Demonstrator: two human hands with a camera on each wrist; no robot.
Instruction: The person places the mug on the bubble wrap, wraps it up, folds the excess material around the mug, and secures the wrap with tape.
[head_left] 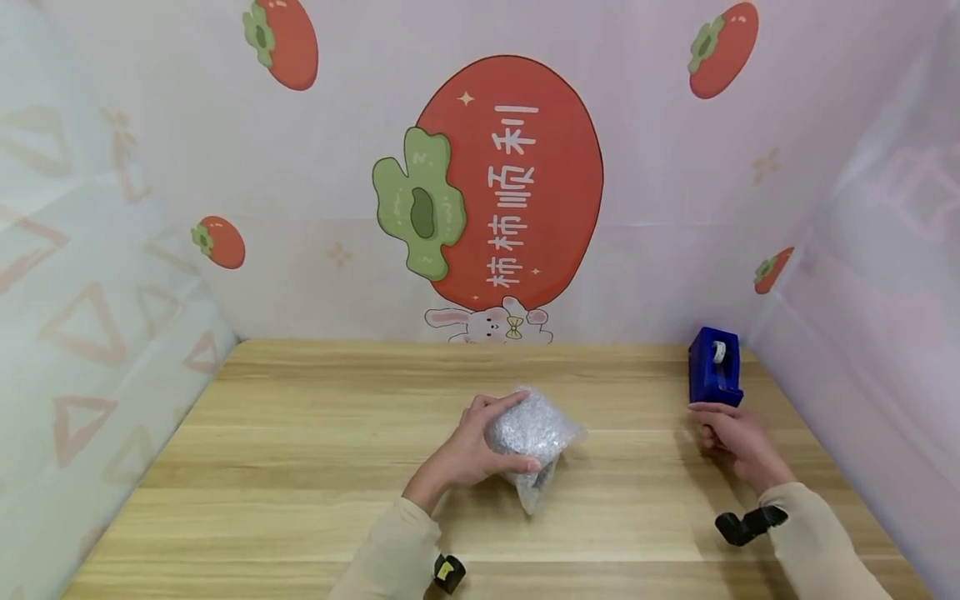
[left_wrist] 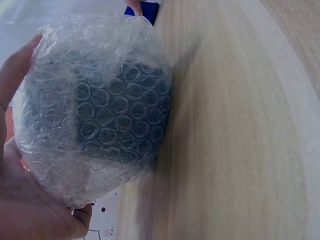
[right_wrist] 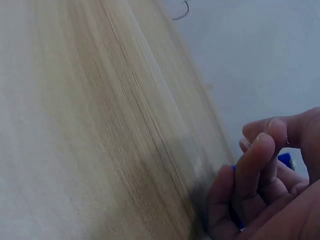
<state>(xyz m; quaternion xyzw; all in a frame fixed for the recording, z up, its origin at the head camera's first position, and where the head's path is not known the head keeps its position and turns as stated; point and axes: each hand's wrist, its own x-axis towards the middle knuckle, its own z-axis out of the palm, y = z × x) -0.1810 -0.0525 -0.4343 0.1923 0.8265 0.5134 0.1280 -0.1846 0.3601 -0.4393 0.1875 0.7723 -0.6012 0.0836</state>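
Bubble wrap (head_left: 534, 433) covers a bundle on the table; a dark item (left_wrist: 120, 107) shows through the clear bubbles in the left wrist view, its kind unclear. My left hand (head_left: 476, 446) grips the bundle from its left, thumb on the near side and fingers over the far side. Toward the right stands a blue tape dispenser (head_left: 705, 379) with a white-cored roll. My right hand (head_left: 731, 442) is at its front end, fingers curled, thumb and forefinger together. A faint clear edge at these fingertips (right_wrist: 267, 142) looks like tape, mostly hidden.
The wood-grain table (head_left: 300, 467) runs back to a wall sheet (head_left: 660, 208) printed with persimmons and a rabbit. Pale sheets hang along both sides. The dispenser stands close to the table's right rear corner.
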